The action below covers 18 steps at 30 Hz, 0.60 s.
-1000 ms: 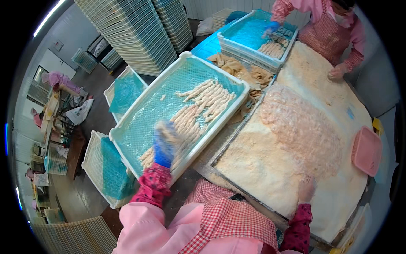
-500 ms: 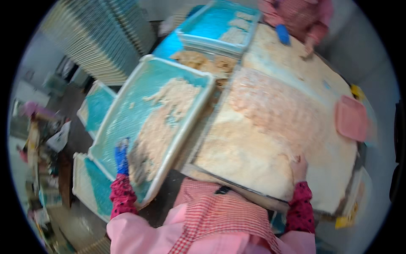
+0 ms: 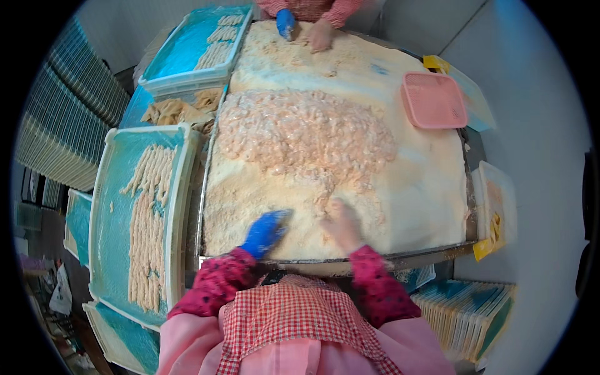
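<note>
My left hand [image 3: 265, 234], in a blue glove dusted with crumbs, lies low over the pale breading crumbs [image 3: 234, 194] near the table's front edge. Its fingers stretch inward, apart from any strip I can make out. My bare right hand [image 3: 342, 227] is somewhat blurred at the near edge of a heap of wet, pinkish raw meat strips [image 3: 300, 131]. Thumb and fingers there look spread, touching the crumbs beside a few loose pieces. To the left, a white-rimmed tray [image 3: 100, 206] lined with teal film holds coated strips [image 3: 147, 244] in rows.
Across the table a co-worker's gloved hand [image 3: 285, 24] and bare hand [image 3: 320, 35] work in the crumbs. A pink basket [image 3: 434, 100] stands at the right edge. Another tray [image 3: 169, 62] lies far left, near a brown cloth [image 3: 175, 112]. Stacked trays [image 3: 65, 119] rise at left.
My view has swung right, from the tray to the table. My left hand has left the tray of coated strips and come over the crumbs; my right hand remains at the heap's near side.
</note>
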Tool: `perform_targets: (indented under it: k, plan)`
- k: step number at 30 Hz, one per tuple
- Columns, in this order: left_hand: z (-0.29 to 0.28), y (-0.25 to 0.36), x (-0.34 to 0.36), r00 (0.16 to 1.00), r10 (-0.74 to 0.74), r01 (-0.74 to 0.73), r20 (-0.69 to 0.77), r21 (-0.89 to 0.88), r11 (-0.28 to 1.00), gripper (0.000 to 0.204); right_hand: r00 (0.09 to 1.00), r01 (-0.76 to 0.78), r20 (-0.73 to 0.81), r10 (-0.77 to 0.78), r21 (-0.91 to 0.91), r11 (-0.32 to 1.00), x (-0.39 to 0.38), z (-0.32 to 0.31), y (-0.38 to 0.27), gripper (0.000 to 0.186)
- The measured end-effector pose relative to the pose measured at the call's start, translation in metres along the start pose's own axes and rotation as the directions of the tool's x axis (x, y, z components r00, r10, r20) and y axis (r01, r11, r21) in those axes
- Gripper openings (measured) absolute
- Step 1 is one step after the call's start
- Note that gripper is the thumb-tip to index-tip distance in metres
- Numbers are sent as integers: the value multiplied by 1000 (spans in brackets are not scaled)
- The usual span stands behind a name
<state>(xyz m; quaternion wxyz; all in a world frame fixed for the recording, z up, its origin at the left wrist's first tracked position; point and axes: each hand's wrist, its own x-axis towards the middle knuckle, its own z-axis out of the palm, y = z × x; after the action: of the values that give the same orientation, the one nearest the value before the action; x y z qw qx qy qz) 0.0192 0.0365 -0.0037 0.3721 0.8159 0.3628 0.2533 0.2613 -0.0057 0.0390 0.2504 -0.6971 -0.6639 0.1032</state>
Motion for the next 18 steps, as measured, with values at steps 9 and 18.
perform_targets:
  k: [9, 18]
  plan:
    - [10, -3, 7, 958, -262, 189, -117, -433, 882, 43, 930, -121, -124, 346, 785, 607, 16, -51, -28, 34]
    - [-28, 28, 11, 974, 226, -227, 24, 119, 967, 65, 879, 244, 424, -219, -3, 970, 9, -51, -17, 61]
